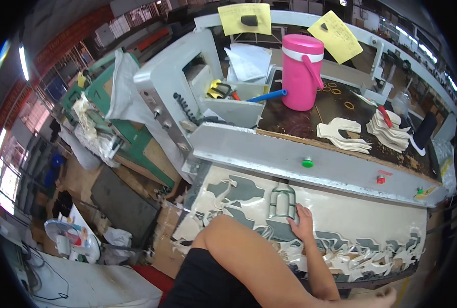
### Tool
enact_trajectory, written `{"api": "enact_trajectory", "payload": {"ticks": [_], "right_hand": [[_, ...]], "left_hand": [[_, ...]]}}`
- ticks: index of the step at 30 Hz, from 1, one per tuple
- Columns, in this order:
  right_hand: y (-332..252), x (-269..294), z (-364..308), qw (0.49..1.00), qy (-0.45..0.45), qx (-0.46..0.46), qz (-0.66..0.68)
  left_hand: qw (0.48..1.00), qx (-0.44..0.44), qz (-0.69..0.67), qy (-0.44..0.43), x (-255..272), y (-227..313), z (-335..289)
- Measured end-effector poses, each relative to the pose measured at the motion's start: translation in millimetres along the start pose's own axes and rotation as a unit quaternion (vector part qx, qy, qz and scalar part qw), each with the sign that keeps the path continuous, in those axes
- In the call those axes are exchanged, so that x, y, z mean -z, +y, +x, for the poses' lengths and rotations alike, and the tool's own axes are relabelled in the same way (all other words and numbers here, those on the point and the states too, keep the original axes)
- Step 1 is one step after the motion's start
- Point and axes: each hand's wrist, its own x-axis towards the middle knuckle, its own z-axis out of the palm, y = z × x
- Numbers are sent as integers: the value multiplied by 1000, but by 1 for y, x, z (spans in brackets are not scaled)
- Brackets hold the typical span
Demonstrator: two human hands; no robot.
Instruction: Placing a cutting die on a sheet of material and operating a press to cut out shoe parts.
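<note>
In the head view, the right hand [304,225] lies palm down, fingers stretched and a little apart, closed around nothing. Its thumb side appears to touch the lower right corner of the green cutting die [282,204], which stands just to its left; the light touch looks meant to steady or align the tool rather than lift it. The die sits where gaps left of and below the hand meet the unbroken cream sheet [351,208] to its right, presumably to waste little material. Nearer the wearer than this hand, ragged offcuts [351,259] bunch along the sheet's edge. Beyond it, the press beam [249,149] carries a green push button [307,162], and on the ledge past that are stacked cut pieces [344,134], perhaps piled there to keep the cutting surface free.

The left arm [254,251] bends across the foreground, covering part of the sheet and the lower end of the right forearm. The left hand [384,297], below and right of the other, is so foreshortened at the bottom edge that I cannot tell whether its fingers are spread or closed, or touch anything. Whether the die's near edge lies flush is also unclear.
</note>
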Motion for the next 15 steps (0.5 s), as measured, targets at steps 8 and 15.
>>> {"api": "enact_trajectory", "payload": {"ticks": [8,15], "right_hand": [[-11,0,-8,1000,5,3,-8],[-13,3,-9,1000,-21,-10,-12]], "left_hand": [[829,552,-89,12,-135,-87,-277],[729,683,-6,39,-255,-59,-390]]}}
